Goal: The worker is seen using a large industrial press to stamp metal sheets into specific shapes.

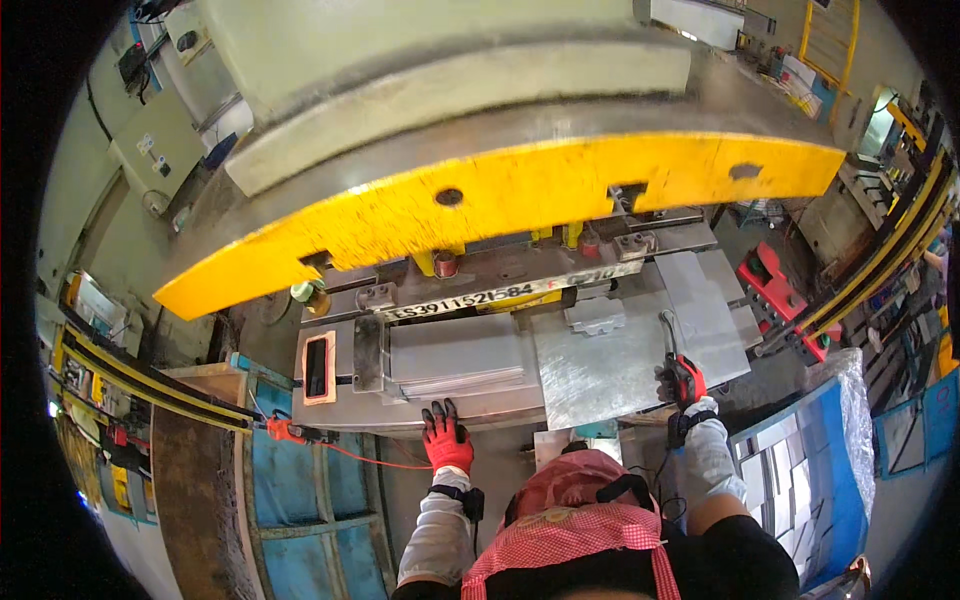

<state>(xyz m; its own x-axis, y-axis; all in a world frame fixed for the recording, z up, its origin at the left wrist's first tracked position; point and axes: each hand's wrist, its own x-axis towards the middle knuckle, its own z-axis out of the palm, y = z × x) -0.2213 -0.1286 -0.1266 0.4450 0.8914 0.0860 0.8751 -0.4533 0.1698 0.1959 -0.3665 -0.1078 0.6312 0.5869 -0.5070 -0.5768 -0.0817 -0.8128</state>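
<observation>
The metal plate [585, 375] looks glossy, the stacked sheets [455, 350] matt.

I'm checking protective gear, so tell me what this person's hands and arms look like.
The left hand and right hand wear red gloves with black fingers. Pale grey sleeves cover the forearms, and black straps circle the wrists. A black sleeve shows on the right upper arm.

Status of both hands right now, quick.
Left hand: open, fingers spread at the front edge of the metal table, nothing visibly held.
Right hand: closed, apparently around a slim metal tool.
</observation>
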